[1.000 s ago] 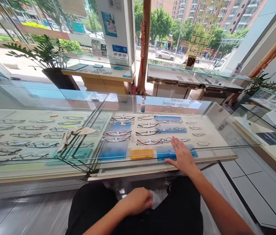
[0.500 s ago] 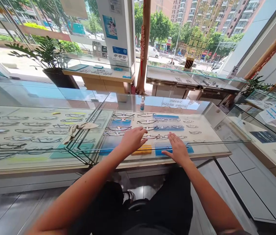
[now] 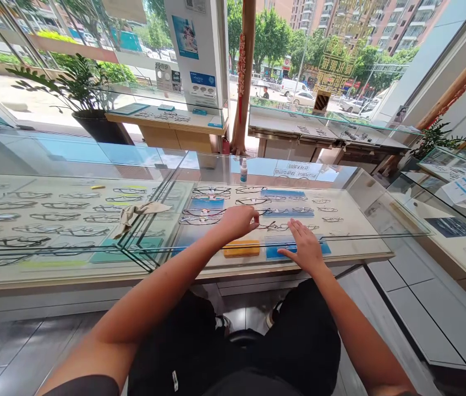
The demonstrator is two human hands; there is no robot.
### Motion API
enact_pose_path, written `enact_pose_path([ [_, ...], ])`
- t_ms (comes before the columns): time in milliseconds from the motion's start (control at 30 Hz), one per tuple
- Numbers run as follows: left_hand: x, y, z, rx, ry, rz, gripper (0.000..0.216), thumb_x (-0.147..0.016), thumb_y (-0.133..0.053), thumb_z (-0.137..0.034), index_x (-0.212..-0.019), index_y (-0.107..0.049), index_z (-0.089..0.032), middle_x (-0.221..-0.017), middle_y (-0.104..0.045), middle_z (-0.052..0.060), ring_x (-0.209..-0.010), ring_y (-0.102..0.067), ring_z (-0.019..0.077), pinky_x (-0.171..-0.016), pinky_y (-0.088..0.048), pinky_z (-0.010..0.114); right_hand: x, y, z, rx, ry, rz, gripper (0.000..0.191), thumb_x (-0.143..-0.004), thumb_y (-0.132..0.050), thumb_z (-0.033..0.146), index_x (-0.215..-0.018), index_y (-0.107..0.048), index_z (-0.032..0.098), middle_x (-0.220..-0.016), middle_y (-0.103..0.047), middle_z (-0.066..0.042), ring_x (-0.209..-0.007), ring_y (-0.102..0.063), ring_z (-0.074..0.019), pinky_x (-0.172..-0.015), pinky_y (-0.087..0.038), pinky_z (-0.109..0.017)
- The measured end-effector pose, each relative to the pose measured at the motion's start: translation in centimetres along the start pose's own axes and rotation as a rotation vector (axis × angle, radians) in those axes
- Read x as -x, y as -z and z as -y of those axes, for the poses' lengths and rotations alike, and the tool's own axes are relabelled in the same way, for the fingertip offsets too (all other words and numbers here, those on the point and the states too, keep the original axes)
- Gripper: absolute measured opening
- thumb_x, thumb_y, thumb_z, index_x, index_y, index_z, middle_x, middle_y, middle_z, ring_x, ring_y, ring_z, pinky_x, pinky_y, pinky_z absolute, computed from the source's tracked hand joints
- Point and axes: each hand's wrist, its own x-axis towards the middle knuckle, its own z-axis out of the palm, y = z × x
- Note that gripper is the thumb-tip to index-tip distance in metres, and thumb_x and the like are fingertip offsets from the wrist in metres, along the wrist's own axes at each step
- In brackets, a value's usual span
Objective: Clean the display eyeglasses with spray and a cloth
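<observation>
My left hand [image 3: 239, 223] reaches over the glass display case [image 3: 365, 254], thumb and fingertips drawn together in a pinch. Whatever is between those fingertips, if anything, is too small to make out. Just right of them lies a pair of eyeglasses [image 3: 273, 226] with dark thin frames. My right hand [image 3: 306, 248] is open, palm down with the thumb spread, above a blue tray [image 3: 276, 251] and seemingly against the case's glass. Between the hands and nearer me is a yellow-orange case [image 3: 241, 248]. Rows of eyeglasses [image 3: 206, 213] lie around and beyond my left hand.
A small spray bottle [image 3: 244, 171] stands at the far side of the case. A crumpled beige cloth [image 3: 136, 215] drapes over the glass corner at left. More spectacle frames [image 3: 65, 205] fill the left case. Another display counter [image 3: 461, 231] stands at right.
My left hand has moved slightly right, and its thumb and fingers have closed into a pinch. My right hand stays spread in nearly the same place. The view has shifted slightly.
</observation>
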Motion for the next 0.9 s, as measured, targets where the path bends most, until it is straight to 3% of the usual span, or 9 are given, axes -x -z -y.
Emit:
enact_pose_path([
  [167, -0.1, 2.6, 2.3, 0.511, 0.028, -0.042, 0.028, -0.084, -0.079, -0.049, -0.081, -0.080, -0.021, -0.087, -0.076, 0.008, -0.081, -0.068, 0.0249, -0.074, -0.048, 0.035, 0.0, -0.5, 0.1, 0.022, -0.002, -0.037, 0.087, -0.106, -0.057, 0.070, -0.172, -0.044, 0.015, -0.176, -0.050, -0.018, -0.164, -0.048, -0.0357, -0.133, -0.043, -0.055],
  [300, -0.4, 4.6, 4.6, 0.933, 0.061, -0.089, 0.037, -0.081, -0.086, -0.057, -0.086, -0.080, -0.021, -0.094, -0.081, 0.009, -0.092, -0.072, 0.0243, -0.087, -0.052, 0.038, 0.1, -1.2, 0.1, 0.045, -0.005, -0.082, 0.092, -0.103, -0.059, 0.074, -0.173, -0.043, 0.017, -0.173, -0.053, -0.019, -0.161, -0.053, -0.0374, -0.130, -0.048, -0.055],
  [400, -0.7, 5.8, 6.0, 1.078, 0.065, -0.175, 0.035, -0.081, -0.091, -0.055, -0.085, -0.080, -0.021, -0.100, -0.082, 0.010, -0.097, -0.073, 0.0226, -0.092, -0.053, 0.039, 0.1, -1.7, 0.3, 0.068, -0.002, -0.124, 0.091, -0.104, -0.059, 0.072, -0.175, -0.040, 0.018, -0.171, -0.056, -0.018, -0.158, -0.056, -0.0382, -0.128, -0.050, -0.055],
  [567, -1.6, 7.4, 7.6, 1.231, 0.058, -0.335, 0.035, -0.078, -0.096, -0.051, -0.082, -0.079, -0.021, -0.098, -0.081, 0.008, -0.091, -0.072, 0.0197, -0.087, -0.054, 0.036, 0.0, -2.8, 0.3, 0.096, -0.005, -0.197, 0.090, -0.105, -0.058, 0.068, -0.178, -0.033, 0.021, -0.167, -0.061, -0.016, -0.153, -0.061, -0.0392, -0.125, -0.051, -0.055],
  [667, -2.5, 8.0, 8.1, 1.301, 0.020, -0.414, 0.034, -0.076, -0.097, -0.050, -0.082, -0.078, -0.022, -0.099, -0.081, 0.008, -0.091, -0.072, 0.0199, -0.087, -0.056, 0.037, 0.0, -3.1, 0.2, 0.094, -0.002, -0.220, 0.086, -0.106, -0.059, 0.067, -0.177, -0.037, 0.023, -0.165, -0.063, -0.016, -0.150, -0.063, -0.0395, -0.123, -0.052, -0.055],
  [767, -3.7, 8.2, 8.4, 1.344, -0.009, -0.476, 0.035, -0.076, -0.098, -0.049, -0.083, -0.079, -0.021, -0.099, -0.081, 0.007, -0.091, -0.073, 0.0187, -0.088, -0.057, 0.035, -0.2, -1.5, 0.7, 0.028, -0.012, -0.180, 0.082, -0.102, -0.064, 0.070, -0.169, -0.049, 0.024, -0.163, -0.066, -0.016, -0.149, -0.063, -0.0411, -0.121, -0.054, -0.057],
  [900, -5.2, 7.9, 8.3, 1.327, -0.054, -0.537, 0.036, -0.079, -0.097, -0.051, -0.088, -0.080, -0.020, -0.098, -0.081, 0.007, -0.093, -0.074, 0.0179, -0.089, -0.057, 0.033, -2.9, 3.7, 3.1, -0.284, -0.017, -0.069, 0.073, -0.100, -0.068, 0.069, -0.157, -0.060, 0.026, -0.156, -0.070, -0.015, -0.142, -0.067, -0.0382, -0.116, -0.058, -0.054],
])
